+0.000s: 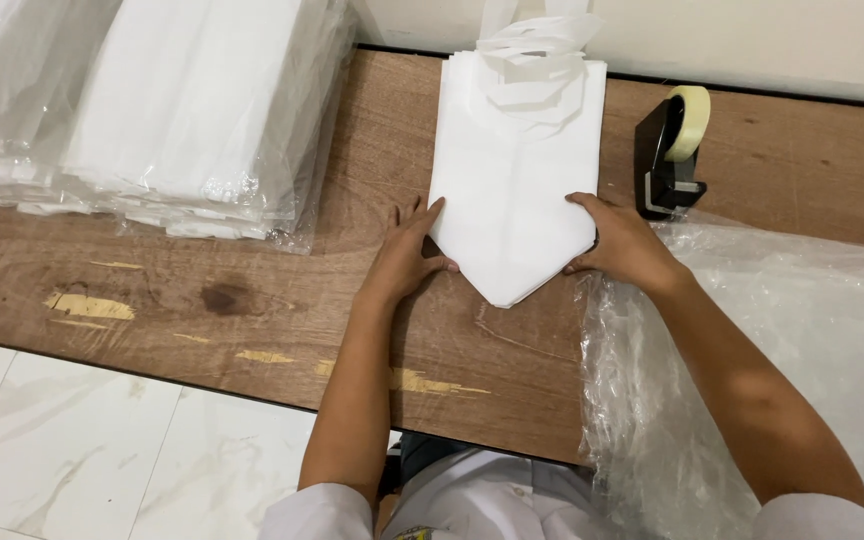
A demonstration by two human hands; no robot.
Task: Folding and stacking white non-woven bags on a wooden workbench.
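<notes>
A stack of white fabric bags (515, 170) lies on a brown wooden board (252, 300), handles toward the wall and the near end folded to a point. My left hand (407, 250) presses the stack's lower left edge, fingers spread flat on the board and bag. My right hand (622, 240) grips the lower right corner, fingers curled over the folded edge. Both forearms reach in from below.
Wrapped piles of white bags in clear plastic (182, 110) sit at the upper left. A black tape dispenser (667, 150) with a clear tape roll stands right of the stack. Crumpled clear plastic sheet (782, 340) covers the right side. White marble floor tiles (82, 440) lie below.
</notes>
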